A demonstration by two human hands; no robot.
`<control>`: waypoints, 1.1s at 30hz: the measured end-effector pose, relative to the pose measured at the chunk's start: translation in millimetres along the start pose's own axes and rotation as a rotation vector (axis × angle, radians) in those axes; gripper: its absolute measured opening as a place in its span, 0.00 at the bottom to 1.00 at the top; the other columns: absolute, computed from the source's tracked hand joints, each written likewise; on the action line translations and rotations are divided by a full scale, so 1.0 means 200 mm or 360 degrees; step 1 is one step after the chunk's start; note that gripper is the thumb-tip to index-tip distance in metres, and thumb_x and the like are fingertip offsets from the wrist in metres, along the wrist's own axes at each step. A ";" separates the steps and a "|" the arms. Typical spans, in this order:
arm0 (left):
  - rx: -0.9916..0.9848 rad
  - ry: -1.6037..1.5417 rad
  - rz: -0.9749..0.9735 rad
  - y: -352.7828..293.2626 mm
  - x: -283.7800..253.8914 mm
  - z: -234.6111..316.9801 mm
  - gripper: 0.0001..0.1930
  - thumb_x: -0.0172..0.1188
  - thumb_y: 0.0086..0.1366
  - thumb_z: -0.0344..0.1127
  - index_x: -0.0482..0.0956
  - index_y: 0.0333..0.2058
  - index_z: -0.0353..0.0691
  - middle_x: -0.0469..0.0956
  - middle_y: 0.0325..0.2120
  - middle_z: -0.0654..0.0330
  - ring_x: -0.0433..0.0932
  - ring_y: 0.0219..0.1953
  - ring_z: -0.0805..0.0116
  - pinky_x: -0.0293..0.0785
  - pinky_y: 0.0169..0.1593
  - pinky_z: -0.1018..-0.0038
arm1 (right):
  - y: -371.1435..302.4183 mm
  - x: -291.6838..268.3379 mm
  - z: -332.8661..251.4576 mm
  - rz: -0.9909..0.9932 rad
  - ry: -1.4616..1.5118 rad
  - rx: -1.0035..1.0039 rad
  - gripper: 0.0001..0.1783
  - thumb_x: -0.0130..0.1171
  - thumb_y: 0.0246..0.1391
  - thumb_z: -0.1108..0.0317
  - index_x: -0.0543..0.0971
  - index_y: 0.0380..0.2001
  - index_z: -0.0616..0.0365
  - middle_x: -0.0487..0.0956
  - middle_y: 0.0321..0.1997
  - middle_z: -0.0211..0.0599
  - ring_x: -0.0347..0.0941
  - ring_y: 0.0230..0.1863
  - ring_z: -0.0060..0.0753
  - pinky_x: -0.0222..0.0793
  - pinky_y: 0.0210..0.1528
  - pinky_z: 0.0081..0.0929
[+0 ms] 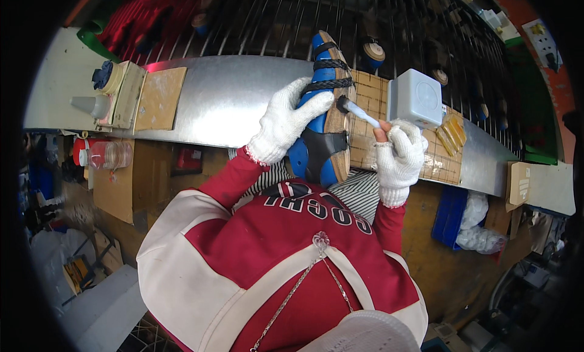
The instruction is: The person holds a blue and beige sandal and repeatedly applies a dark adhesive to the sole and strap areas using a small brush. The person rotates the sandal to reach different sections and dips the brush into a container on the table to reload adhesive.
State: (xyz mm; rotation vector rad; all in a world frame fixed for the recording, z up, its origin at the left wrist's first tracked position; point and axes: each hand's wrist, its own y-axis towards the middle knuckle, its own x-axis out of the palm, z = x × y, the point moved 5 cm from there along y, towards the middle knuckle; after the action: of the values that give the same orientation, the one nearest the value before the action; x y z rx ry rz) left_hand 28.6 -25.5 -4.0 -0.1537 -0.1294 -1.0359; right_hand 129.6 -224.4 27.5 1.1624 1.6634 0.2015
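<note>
A sandal upper with black braided straps sits on a blue shoe last (300,157), its tan sole side turned to the right. My gloved left hand (285,122) wraps around the last at its middle, thumb across the straps, holding it up on its side over the bench edge. In my gloved right hand (401,156), bare fingertips pinch the pale handle of a small brush (364,115). The brush's dark bristles touch the sole side near the braided straps. Part of the last is hidden behind my left hand.
A cardboard sheet (371,90) lies on the metal bench (219,90), bearing a white square container (420,97) and amber translucent pieces (451,135). Beyond is a rack of metal rods (267,23) with several lasts. A clear jar (112,155) stands left; a blue bin (449,215) sits lower right.
</note>
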 end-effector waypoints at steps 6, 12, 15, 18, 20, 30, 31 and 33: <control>0.0051 0.0128 0.0008 0.07 -0.04 0.00 0.38 0.69 0.62 0.52 0.72 0.59 0.25 0.80 0.49 0.46 0.80 0.51 0.64 0.78 0.55 0.71 | 0.03 -0.02 0.00 -0.0107 -0.0010 -0.0127 0.09 0.75 0.43 0.69 0.87 0.31 0.55 0.81 0.37 0.33 0.73 0.39 0.38 0.65 0.44 0.34; 0.0147 0.0317 0.0010 0.14 -0.06 0.06 0.39 0.70 0.61 0.55 0.73 0.58 0.27 0.81 0.48 0.46 0.82 0.49 0.62 0.79 0.55 0.69 | 0.05 -0.02 0.00 -0.0136 0.0068 -0.0174 0.11 0.75 0.43 0.67 0.86 0.32 0.52 0.81 0.36 0.31 0.75 0.40 0.36 0.61 0.47 0.34; 0.0143 0.0444 0.0012 0.15 -0.07 0.10 0.29 0.68 0.65 0.43 0.73 0.58 0.29 0.80 0.50 0.53 0.78 0.51 0.70 0.75 0.57 0.73 | 0.05 -0.03 0.02 -0.0162 0.0067 -0.0198 0.11 0.75 0.43 0.67 0.86 0.32 0.52 0.81 0.37 0.31 0.74 0.42 0.35 0.61 0.47 0.34; 0.0239 0.0528 -0.0057 0.17 -0.07 0.14 0.30 0.68 0.65 0.43 0.73 0.58 0.29 0.80 0.50 0.54 0.78 0.51 0.70 0.75 0.57 0.73 | 0.06 -0.03 0.04 -0.0213 0.0133 -0.0152 0.12 0.76 0.42 0.68 0.87 0.33 0.52 0.81 0.37 0.32 0.73 0.43 0.36 0.63 0.47 0.34; 0.0206 0.0582 -0.0029 0.20 -0.07 0.14 0.30 0.68 0.65 0.44 0.73 0.58 0.29 0.80 0.50 0.54 0.78 0.51 0.70 0.75 0.58 0.73 | 0.07 -0.03 0.05 -0.0226 0.0191 -0.0125 0.13 0.76 0.41 0.70 0.87 0.34 0.53 0.81 0.37 0.32 0.73 0.43 0.37 0.64 0.46 0.33; 0.0148 0.0481 -0.0093 0.23 -0.06 0.17 0.28 0.66 0.67 0.44 0.74 0.58 0.31 0.80 0.49 0.55 0.79 0.50 0.72 0.75 0.57 0.74 | 0.03 -0.05 0.07 -0.0222 0.0243 -0.0134 0.14 0.77 0.39 0.72 0.87 0.33 0.54 0.81 0.37 0.34 0.74 0.42 0.38 0.66 0.46 0.33; 0.0138 0.0475 -0.0094 0.23 -0.06 0.17 0.28 0.66 0.67 0.44 0.74 0.58 0.31 0.80 0.49 0.55 0.79 0.50 0.72 0.75 0.57 0.74 | 0.03 -0.06 0.07 -0.0210 0.0256 -0.0175 0.13 0.77 0.39 0.72 0.87 0.33 0.54 0.81 0.37 0.34 0.74 0.42 0.38 0.67 0.46 0.33; 0.0114 0.0464 -0.0099 0.23 -0.06 0.17 0.28 0.65 0.67 0.44 0.73 0.58 0.31 0.80 0.50 0.55 0.79 0.50 0.71 0.75 0.57 0.74 | 0.03 -0.08 0.07 -0.0216 0.0278 -0.0243 0.13 0.77 0.39 0.72 0.87 0.32 0.55 0.81 0.37 0.35 0.75 0.42 0.37 0.68 0.45 0.33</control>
State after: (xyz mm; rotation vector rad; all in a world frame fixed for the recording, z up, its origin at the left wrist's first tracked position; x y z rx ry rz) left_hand 61.6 13.4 23.8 0.0674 0.0936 -1.1032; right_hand 143.8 -237.9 35.5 0.9356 1.8388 0.3462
